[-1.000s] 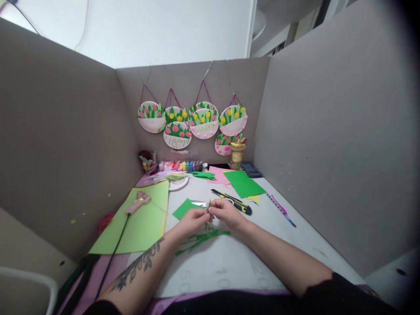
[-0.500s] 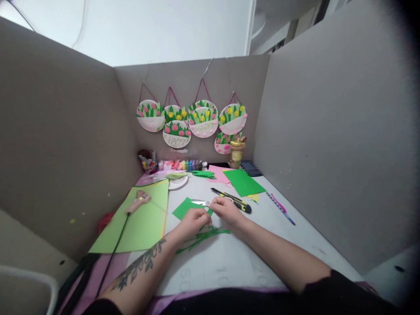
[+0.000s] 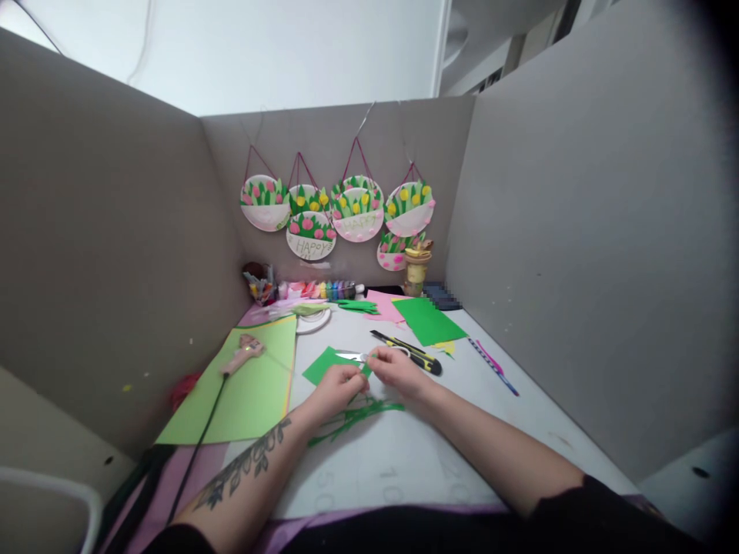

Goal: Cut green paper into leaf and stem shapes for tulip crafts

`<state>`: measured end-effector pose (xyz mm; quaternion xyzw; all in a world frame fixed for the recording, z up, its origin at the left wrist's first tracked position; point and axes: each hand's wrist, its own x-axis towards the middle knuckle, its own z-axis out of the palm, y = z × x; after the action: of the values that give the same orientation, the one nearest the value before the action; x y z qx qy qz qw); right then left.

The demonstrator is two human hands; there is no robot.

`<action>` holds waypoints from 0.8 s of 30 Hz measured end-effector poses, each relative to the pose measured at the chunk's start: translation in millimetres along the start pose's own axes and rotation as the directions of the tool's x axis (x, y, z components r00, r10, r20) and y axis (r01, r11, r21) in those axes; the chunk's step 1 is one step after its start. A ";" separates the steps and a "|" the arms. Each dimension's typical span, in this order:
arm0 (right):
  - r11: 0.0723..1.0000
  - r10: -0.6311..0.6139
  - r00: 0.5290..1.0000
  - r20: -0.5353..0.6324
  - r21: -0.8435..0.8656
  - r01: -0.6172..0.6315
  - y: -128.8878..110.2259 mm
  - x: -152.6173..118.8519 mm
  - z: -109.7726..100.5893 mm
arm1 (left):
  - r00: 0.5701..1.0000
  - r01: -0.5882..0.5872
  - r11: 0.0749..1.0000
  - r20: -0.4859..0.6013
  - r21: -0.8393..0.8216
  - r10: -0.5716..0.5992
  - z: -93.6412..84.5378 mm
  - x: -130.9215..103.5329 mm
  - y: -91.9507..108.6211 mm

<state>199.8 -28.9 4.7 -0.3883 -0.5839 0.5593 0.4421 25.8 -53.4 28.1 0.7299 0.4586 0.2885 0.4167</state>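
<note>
My left hand [image 3: 345, 385] is closed, its fingertips pinching a small green paper piece [image 3: 367, 369]. Close beside it on the right, my right hand [image 3: 393, 368] is also closed on the same small piece, which the fingers partly hide. Scissors [image 3: 353, 357] show their blades just behind the hands, over a green paper sheet [image 3: 321, 365] that lies on the table. Thin green paper strips [image 3: 358, 418] are heaped below my hands. A black and yellow utility knife [image 3: 426, 362] rests beyond my right hand.
A glue gun [image 3: 243, 354] lies on light green sheets [image 3: 231, 408] at left, its cord running toward me. Green paper [image 3: 428, 320], a white plate [image 3: 315, 322], paint bottles [image 3: 335, 291] and a pen [image 3: 508, 383] lie farther off. Decorated plates [image 3: 358, 215] hang on the back panel.
Both hands have shifted very slightly to the left, still close together at the small green piece. The other things have not visibly moved.
</note>
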 end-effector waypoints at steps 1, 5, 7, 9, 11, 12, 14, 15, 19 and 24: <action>0.999 -0.006 1.000 0.004 -0.044 0.006 -0.5 -1.2 2.5 | 1.000 -0.004 1.000 0.001 0.005 0.004 0.4 0.0 0.3; 0.999 0.011 0.993 -0.119 -0.035 -0.015 -3.4 -1.0 4.6 | 1.000 -0.002 1.000 0.010 0.026 0.002 1.2 0.4 1.1; 0.998 0.043 0.983 -0.178 0.059 -0.033 -4.0 2.0 0.2 | 1.000 -0.005 1.000 0.008 0.014 0.005 0.5 0.5 1.7; 0.987 0.073 0.973 -0.218 0.153 -0.040 -3.4 5.9 -5.9 | 1.000 -0.011 1.000 0.007 -0.001 0.011 -0.8 0.3 2.4; 0.975 0.093 0.964 -0.249 0.219 -0.038 -2.0 9.8 -12.1 | 1.000 -0.022 1.000 0.011 -0.007 0.022 -2.0 0.1 2.7; 0.970 0.099 0.960 -0.263 0.241 -0.034 -1.3 11.4 -14.8 | 0.999 -0.033 0.999 0.014 -0.007 0.033 -2.4 0.2 2.3; 0.965 0.091 0.948 -0.304 0.262 -0.009 0.0 13.9 -19.4 | 0.998 -0.055 0.998 0.012 -0.005 0.055 -2.9 1.1 0.7; 0.966 0.080 0.942 -0.325 0.260 0.008 0.5 14.6 -21.1 | 0.998 -0.060 0.998 0.001 -0.002 0.060 -3.0 1.9 -0.4; 0.983 0.020 0.933 -0.358 0.178 0.047 3.1 15.0 -23.4 | 0.993 -0.045 0.999 -0.108 0.013 0.046 -3.0 6.0 -4.4; 0.996 -0.092 0.945 -0.313 -0.044 0.082 7.9 11.9 -19.4 | 0.993 -0.042 0.998 -0.114 -0.039 0.037 -1.4 6.9 -5.7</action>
<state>214.2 -11.0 -2.5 -0.4532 -0.5310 0.4611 0.5478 25.1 -45.3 24.0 0.7126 0.4607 0.3471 0.3994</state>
